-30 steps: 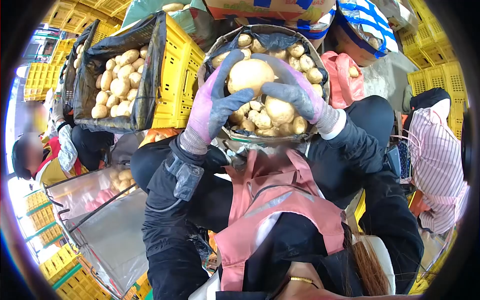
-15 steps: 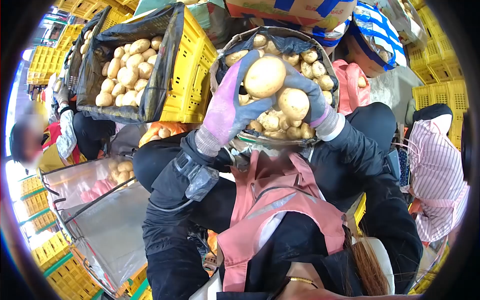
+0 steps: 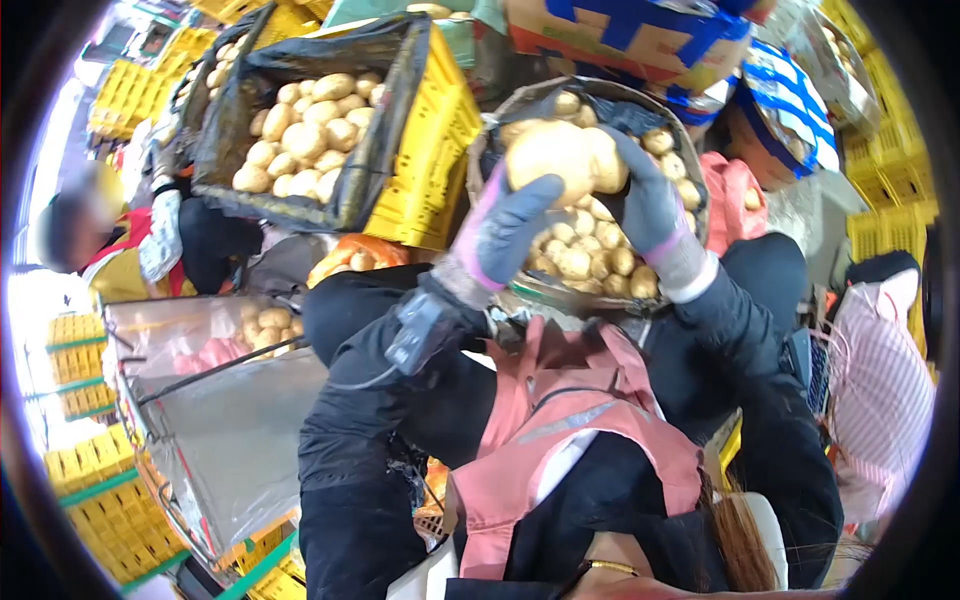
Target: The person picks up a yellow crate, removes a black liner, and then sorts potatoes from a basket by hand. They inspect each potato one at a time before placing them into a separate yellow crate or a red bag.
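Observation:
My left hand (image 3: pixel 508 228), in a grey and purple glove, is closed around a large pale potato (image 3: pixel 548 160). In the same kind of glove, my right hand (image 3: pixel 652 200) grips a second potato (image 3: pixel 608 165), which touches the first one. Both are held above a round basket (image 3: pixel 484 150) lined with dark plastic. Many smaller potatoes (image 3: pixel 590 245) lie in that basket, partly covered by my hands.
Left of the basket stands a yellow crate (image 3: pixel 428 150) with black lining, full of potatoes. Cardboard boxes (image 3: pixel 640 45) with blue tape sit behind. A pink bag (image 3: pixel 722 195) is on the right. Other people sit to the left (image 3: pixel 150 240) and right (image 3: pixel 880 370).
The view has shifted, so the scene sits lower and farther right. My left hand has turned around its potato, its palm less visible. Both hands keep hold of their potatoes.

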{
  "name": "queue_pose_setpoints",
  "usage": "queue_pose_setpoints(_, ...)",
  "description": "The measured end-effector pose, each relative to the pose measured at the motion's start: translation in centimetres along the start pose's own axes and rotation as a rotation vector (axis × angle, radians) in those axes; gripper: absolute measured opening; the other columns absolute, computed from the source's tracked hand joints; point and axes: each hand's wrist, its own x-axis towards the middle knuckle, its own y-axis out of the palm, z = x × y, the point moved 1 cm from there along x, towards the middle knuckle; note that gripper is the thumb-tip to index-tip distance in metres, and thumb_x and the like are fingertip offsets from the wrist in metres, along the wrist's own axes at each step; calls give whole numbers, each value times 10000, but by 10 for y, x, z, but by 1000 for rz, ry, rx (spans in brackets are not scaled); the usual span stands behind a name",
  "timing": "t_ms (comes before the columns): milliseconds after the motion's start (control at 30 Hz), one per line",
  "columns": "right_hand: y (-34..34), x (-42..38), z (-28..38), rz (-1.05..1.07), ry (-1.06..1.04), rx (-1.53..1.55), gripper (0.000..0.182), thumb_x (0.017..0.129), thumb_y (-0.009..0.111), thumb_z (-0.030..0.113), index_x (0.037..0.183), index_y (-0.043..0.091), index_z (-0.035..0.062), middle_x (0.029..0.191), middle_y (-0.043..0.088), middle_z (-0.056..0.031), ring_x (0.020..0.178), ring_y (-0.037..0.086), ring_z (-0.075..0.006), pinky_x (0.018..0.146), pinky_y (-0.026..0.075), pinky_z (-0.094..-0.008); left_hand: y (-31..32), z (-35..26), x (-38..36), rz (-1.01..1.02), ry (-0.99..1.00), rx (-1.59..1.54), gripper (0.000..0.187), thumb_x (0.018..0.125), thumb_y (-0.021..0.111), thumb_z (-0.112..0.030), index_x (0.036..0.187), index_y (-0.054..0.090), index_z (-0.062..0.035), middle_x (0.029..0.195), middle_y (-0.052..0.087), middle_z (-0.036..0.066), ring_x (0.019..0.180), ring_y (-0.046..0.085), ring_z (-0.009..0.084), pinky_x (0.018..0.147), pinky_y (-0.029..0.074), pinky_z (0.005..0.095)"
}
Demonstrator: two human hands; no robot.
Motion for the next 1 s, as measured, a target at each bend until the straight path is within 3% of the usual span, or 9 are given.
queue_pose_setpoints(267,31,-17,10,237,-186,-973,563,943,600,303,1395,445,5,1387,476,-107,1306,411,-197,1110,291,-334,-29,-19,26,6,16,-407,636,848,624,-510,1329,476,-121,1269,559,96,1192,522,290,968,430,573)
queue_pose_setpoints(367,-16,3,24,54,-171,-726,430,961,555,292,1287,537,12,1261,569,-78,1207,492,-184,1018,392,-331,-54,-74,41,-216,341,-168,629,865,595,-473,1325,431,-77,1254,555,109,1172,518,276,1032,373,535)
queue_pose_setpoints(500,-88,39,22,-259,-111,-787,355,894,611,229,1217,611,81,1149,637,-49,1066,572,-171,922,453,-330,-97,-125,32,-545,146,-453,415,946,501,-311,1350,444,-237,1401,476,-18,1277,452,206,1022,385,510)
queue_pose_setpoints(567,-139,66,-18,-291,-48,-828,332,884,612,194,1196,631,81,1148,658,-75,1085,590,-207,926,464,-338,-128,-129,30,-233,11,-1164,400,968,489,-239,1362,428,-199,1453,438,0,1328,416,201,1045,382,491)
queue_pose_setpoints(633,-159,67,-62,-144,49,-1107,340,866,616,180,1188,637,72,1139,673,-121,1084,615,-258,920,481,-366,-109,-111,35,-90,92,-1039,442,963,522,-212,1366,405,-75,1456,425,99,1335,409,218,1081,365,471)
queue_pose_setpoints(667,-154,56,-78,19,110,-1429,355,854,621,181,1190,636,68,1131,678,-145,1075,628,-284,911,492,-385,-65,-101,37,-346,291,-245,461,960,537,-209,1358,403,-21,1449,424,141,1335,409,225,1093,357,459)
queue_pose_setpoints(800,-140,35,-150,686,805,-2007,379,742,708,194,1093,660,61,1044,698,-163,982,666,-344,805,538,-428,-77,-83,50,-208,104,-195,395,926,577,-233,1252,534,-14,1391,447,205,1286,441,391,1069,392,475)
queue_pose_setpoints(933,-120,32,-172,636,818,-2238,382,695,734,219,1026,653,46,964,705,-153,888,688,-327,716,551,-428,-73,-73,56,-121,86,-171,443,954,536,-246,1334,475,-27,1400,438,203,1261,479,369,1057,407,475)
queue_pose_setpoints(1000,-120,38,-157,575,976,-1897,559,738,765,198,1226,518,82,825,679,-111,659,649,-278,552,507,-437,-76,-69,60,15,134,74,468,975,498,-267,1381,436,-45,1406,438,201,1266,474,363,1067,401,464)
